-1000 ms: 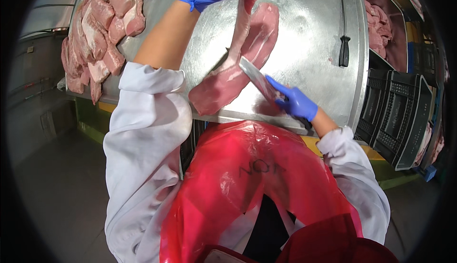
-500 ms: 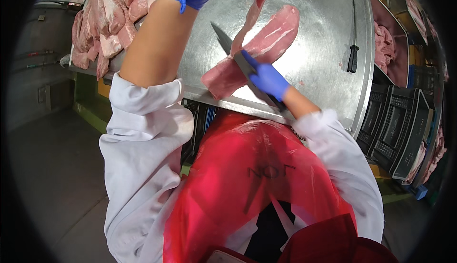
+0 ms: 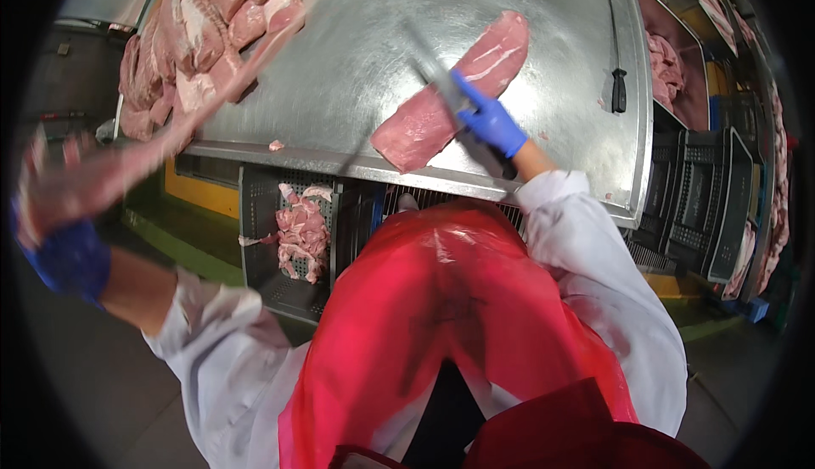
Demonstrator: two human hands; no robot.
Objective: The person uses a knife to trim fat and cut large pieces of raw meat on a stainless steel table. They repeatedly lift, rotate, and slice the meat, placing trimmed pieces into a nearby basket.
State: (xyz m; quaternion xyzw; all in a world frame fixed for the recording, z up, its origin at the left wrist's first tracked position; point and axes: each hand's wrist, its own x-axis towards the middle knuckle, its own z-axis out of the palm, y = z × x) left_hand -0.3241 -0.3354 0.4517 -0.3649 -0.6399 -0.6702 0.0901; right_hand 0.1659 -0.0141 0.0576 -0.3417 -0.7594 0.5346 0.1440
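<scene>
My left hand [image 3: 66, 258], in a blue glove, is out past the table's left edge, closed on one end of a long strip of meat [image 3: 161, 146]. The strip trails up and right, blurred by motion, its far end in front of the heap of meat. My right hand [image 3: 492, 123], also gloved in blue, grips a knife [image 3: 431, 63], its blurred blade slanting up and left. Beneath the knife a long pink piece of meat [image 3: 414, 134] lies flat on the metal table [image 3: 340, 78]. The knife's handle is mostly hidden by the hand.
A heap of large meat pieces [image 3: 204, 23] fills the table's left side. Below the front edge stands a dark crate [image 3: 255, 252] with trimmings [image 3: 303, 233]. A sharpening steel [image 3: 618, 87] lies at the right. Beyond it are a meat bin [image 3: 666, 66] and black crates [image 3: 700, 206].
My left hand has swung from the top of the view down to the far left, carrying the strip away from the larger piece. My right hand stays over that piece with the knife.
</scene>
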